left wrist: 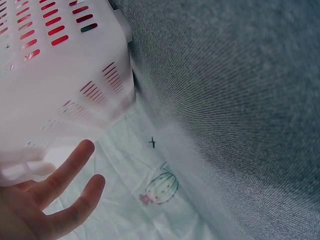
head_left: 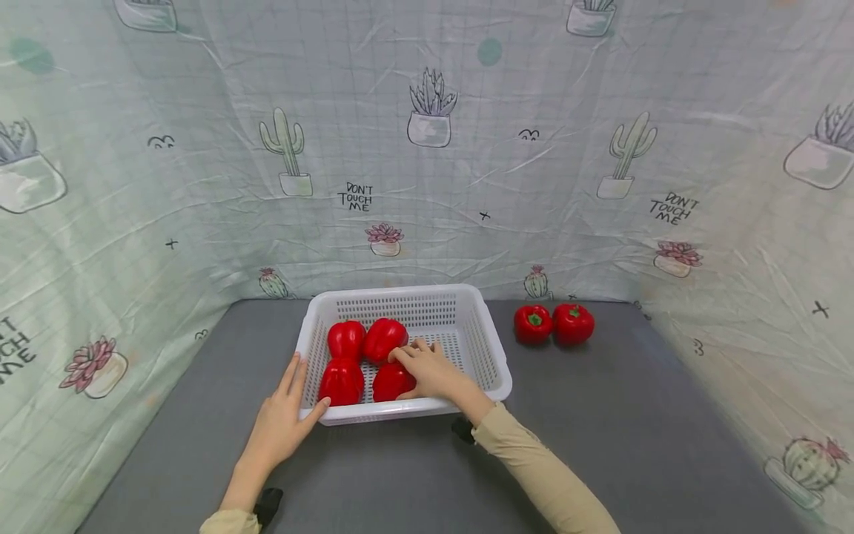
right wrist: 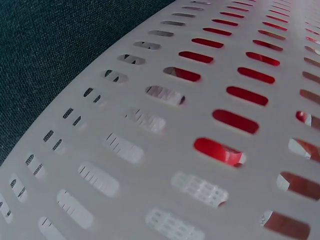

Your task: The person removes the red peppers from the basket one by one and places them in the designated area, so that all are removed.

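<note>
A white perforated plastic basket [head_left: 483, 348] stands on the grey table with several red bell peppers in its left half. My right hand [head_left: 430, 371] reaches over the front rim and grips the front bell pepper [head_left: 390, 382] nearest the basket's middle, with fingers and thumb around it. Beside that lie another front pepper [head_left: 342, 382] and two behind, one of them the pepper at the back left [head_left: 346, 340]. My left hand [head_left: 283, 419] rests at the basket's front left corner, fingers extended along its outside. In the left wrist view, two fingers [left wrist: 67, 170] spread beside the basket wall [left wrist: 75, 85].
Two more red bell peppers, a left one [head_left: 533, 324] and a right one [head_left: 573, 324], sit on the table [head_left: 600, 423] right of the basket. A cactus-printed cloth [head_left: 427, 170] hangs behind and along both sides. Red shows through slots in the basket wall [right wrist: 125, 100].
</note>
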`<state>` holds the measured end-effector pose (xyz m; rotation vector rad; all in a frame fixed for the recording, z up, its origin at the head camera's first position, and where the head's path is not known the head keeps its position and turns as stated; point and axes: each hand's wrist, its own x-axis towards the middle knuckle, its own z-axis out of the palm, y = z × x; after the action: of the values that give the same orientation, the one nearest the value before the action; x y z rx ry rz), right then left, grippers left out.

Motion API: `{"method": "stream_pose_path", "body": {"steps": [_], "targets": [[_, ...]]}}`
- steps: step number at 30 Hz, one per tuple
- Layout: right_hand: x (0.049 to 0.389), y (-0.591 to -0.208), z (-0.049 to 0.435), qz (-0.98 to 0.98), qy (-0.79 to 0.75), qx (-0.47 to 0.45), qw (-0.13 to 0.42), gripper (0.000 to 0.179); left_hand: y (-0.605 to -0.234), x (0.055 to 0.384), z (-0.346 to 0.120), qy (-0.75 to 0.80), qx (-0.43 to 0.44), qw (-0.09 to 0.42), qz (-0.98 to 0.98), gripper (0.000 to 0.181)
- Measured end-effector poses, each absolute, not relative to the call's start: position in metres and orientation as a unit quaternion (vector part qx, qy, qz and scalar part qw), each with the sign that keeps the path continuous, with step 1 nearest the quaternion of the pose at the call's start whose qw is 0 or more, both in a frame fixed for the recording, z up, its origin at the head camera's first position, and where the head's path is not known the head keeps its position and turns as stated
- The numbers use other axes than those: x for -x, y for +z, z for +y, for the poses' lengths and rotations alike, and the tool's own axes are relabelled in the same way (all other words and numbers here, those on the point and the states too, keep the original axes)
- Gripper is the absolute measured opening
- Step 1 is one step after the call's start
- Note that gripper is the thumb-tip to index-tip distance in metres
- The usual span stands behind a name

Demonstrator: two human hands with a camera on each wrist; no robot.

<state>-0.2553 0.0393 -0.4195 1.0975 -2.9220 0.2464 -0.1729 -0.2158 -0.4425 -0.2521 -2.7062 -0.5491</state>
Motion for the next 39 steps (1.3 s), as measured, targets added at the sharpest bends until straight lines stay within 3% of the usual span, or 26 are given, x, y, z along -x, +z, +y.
{"method": "stream_pose_path", "body": {"steps": [6,15,22,39], "targets": [[0.2546,-0.4201,0.0375,-0.936,0.08,-0.343,-0.003,0.059,-0.446,0.1726,-0.218,-0.194,0.091,0.184,-0.959,0.076],[0.2561,-0.4236,0.0393,-0.948,0.045,-0.315,0.001,0.071,-0.4449,0.1716,-0.2157,-0.201,0.091,0.209,-0.953,0.077],[0.2554,-0.4211,0.0378,-0.955,0.033,-0.295,-0.022,0.07,-0.4445,0.1718,-0.2172,-0.2,0.082,0.185,-0.959,0.078],[0.2554,-0.4173,0.0409,-0.95,0.001,-0.309,0.046,0.065,-0.4451,0.1734,-0.216,-0.204,0.076,0.179,-0.96,0.08]]}}
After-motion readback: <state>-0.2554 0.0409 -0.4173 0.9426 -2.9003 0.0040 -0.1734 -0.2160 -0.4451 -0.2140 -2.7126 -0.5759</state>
